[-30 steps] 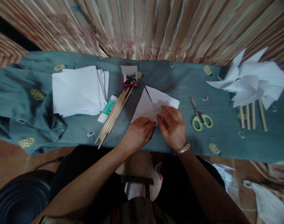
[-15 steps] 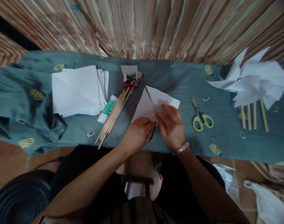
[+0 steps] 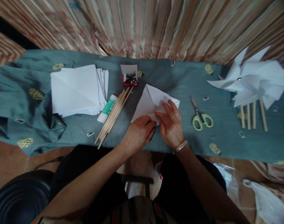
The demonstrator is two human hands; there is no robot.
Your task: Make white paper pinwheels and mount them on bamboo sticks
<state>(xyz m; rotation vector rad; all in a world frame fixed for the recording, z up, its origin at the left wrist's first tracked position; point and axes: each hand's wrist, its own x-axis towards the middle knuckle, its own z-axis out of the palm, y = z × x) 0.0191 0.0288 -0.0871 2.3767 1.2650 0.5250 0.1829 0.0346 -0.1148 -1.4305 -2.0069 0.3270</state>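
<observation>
White paper (image 3: 151, 104), slit (image 3: 149, 94) now closed, seems pinched in left hand (image 3: 140, 132), right hand (image 3: 171, 126) touching, grip unclear.

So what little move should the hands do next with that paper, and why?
Maybe bend one corner of the white paper toward its middle: the left hand and right hand are both on it, and the front pinwheel on the right has blades curled in toward its centre.
</observation>
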